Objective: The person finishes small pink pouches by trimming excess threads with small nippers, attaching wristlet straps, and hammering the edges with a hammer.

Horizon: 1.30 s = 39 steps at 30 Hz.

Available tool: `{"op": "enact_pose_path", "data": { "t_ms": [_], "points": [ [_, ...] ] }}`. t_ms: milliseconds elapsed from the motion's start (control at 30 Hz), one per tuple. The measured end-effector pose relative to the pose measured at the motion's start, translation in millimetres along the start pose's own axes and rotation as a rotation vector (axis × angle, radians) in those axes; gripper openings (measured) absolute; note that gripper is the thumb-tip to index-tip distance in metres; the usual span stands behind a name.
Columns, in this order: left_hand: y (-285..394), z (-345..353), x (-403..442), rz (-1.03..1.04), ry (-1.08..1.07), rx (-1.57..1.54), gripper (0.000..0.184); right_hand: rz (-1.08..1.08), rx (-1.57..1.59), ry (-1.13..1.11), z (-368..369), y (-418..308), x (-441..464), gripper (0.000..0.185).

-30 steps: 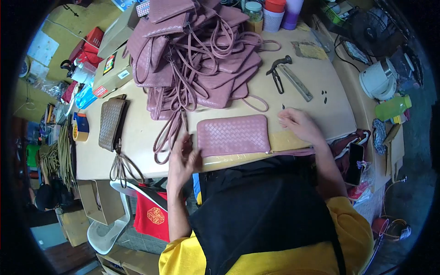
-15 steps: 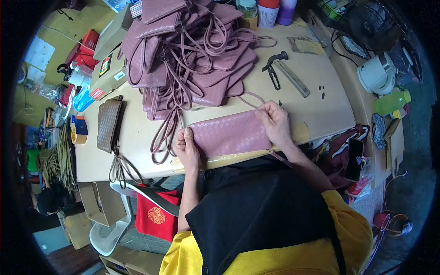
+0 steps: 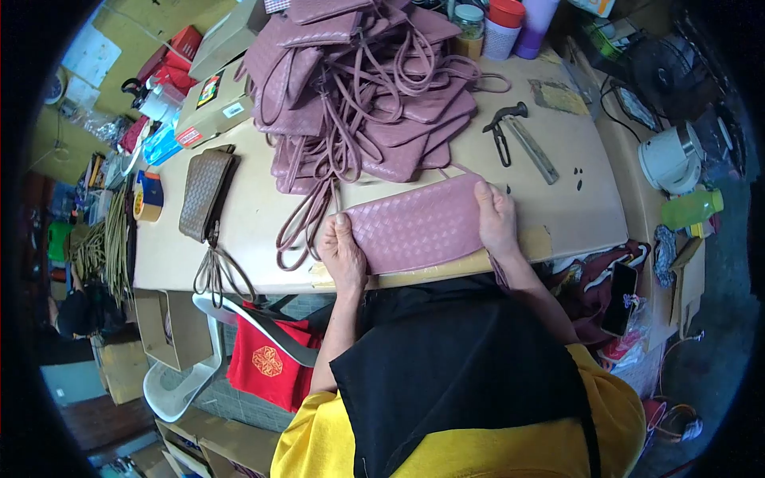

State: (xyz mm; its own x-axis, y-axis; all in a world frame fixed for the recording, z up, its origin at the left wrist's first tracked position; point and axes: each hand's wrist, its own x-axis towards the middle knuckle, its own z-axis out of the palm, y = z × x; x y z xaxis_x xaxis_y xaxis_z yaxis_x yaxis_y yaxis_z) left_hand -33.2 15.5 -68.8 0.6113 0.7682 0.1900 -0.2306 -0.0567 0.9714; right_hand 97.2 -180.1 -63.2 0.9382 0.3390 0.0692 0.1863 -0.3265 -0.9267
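A pink woven pouch (image 3: 418,225) is stretched between my two hands, slightly tilted, near the table's front edge. My left hand (image 3: 344,253) grips its left end with the thumb on top. At the right end my right hand (image 3: 497,219) is closed on it, thumb on the upper corner. Part of a pink strap shows by my right wrist. Behind the pouch lies a large heap of similar pink pouches (image 3: 418,107) with looped straps. A brown woven pouch (image 3: 205,193) with a strap rests on the left of the table.
A hammer (image 3: 530,143) and a black tool (image 3: 500,143) lie right of the heap. Jars and cups (image 3: 502,38) stand at the back. A box (image 3: 211,107) is at the back left, tape (image 3: 148,196) at the left edge. A phone (image 3: 620,299) lies at the right.
Both hands have closed on the pouch, which lay flat on the table a second ago. Since then its right end has been raised and turned away from the front edge.
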Motion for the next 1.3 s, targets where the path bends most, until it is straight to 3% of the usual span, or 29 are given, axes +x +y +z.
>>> {"op": "enact_pose_path", "data": {
  "t_ms": [100, 200, 267, 367, 433, 733, 800, 867, 900, 933, 1000, 1067, 1133, 1167, 1233, 1300],
  "points": [
    [1, -8, 3, -0.145, -0.076, -0.186, 0.02, 0.049, 0.415, 0.058, 0, -9, 2, 0.037],
    [1, -15, 1, -0.276, -0.273, -0.51, 0.029, 0.0, 0.206, 0.072, -8, 29, 14, 0.037],
    [5, -13, -3, -0.222, -0.301, -0.48, 0.036, 0.009, 0.275, 0.076, -9, 14, 12, 0.038],
    [16, -11, -8, -0.37, -0.321, -0.385, 0.046, 0.027, 0.322, 0.086, -13, 19, 8, 0.038],
    [20, -14, -10, -0.365, -0.325, -0.337, 0.044, 0.019, 0.223, 0.08, -18, 24, 6, 0.036],
    [17, -31, -24, -0.273, -0.357, -0.259, 0.045, -0.065, 0.321, -0.024, -20, 23, -14, 0.03],
    [22, -35, -25, -0.272, -0.384, -0.187, 0.051, -0.05, 0.329, -0.047, -19, 20, -18, 0.026],
    [38, -33, -26, -0.244, -0.298, 0.121, 0.056, -0.034, 0.328, -0.043, -23, 19, -19, 0.025],
    [37, -32, -27, -0.169, -0.255, 0.243, 0.062, -0.106, 0.074, -0.041, -27, 18, -14, 0.027],
    [36, -31, -21, 0.26, -0.226, 0.707, 0.063, -0.166, -0.188, -0.035, -34, 17, -9, 0.032],
    [40, -26, -19, 0.452, -0.265, 0.954, 0.061, -0.375, -0.45, 0.14, -54, 8, 13, 0.041],
    [30, -15, -16, 0.441, -0.443, 0.831, 0.054, -0.416, -0.623, 0.285, -70, 24, 41, 0.044],
    [32, 10, -15, 0.525, -0.871, 0.649, 0.05, -0.301, -0.913, 0.334, -75, 41, 69, 0.046],
    [31, 21, -18, 0.524, -1.011, 0.72, 0.053, -0.283, -0.919, 0.347, -76, 41, 78, 0.046],
    [16, 40, -25, 0.584, -1.086, 0.859, 0.056, -0.1, -1.091, 0.161, -80, 41, 97, 0.045],
    [9, 45, -26, 0.59, -1.174, 1.035, 0.063, -0.015, -1.065, 0.141, -87, 42, 110, 0.043]
  ]
}}
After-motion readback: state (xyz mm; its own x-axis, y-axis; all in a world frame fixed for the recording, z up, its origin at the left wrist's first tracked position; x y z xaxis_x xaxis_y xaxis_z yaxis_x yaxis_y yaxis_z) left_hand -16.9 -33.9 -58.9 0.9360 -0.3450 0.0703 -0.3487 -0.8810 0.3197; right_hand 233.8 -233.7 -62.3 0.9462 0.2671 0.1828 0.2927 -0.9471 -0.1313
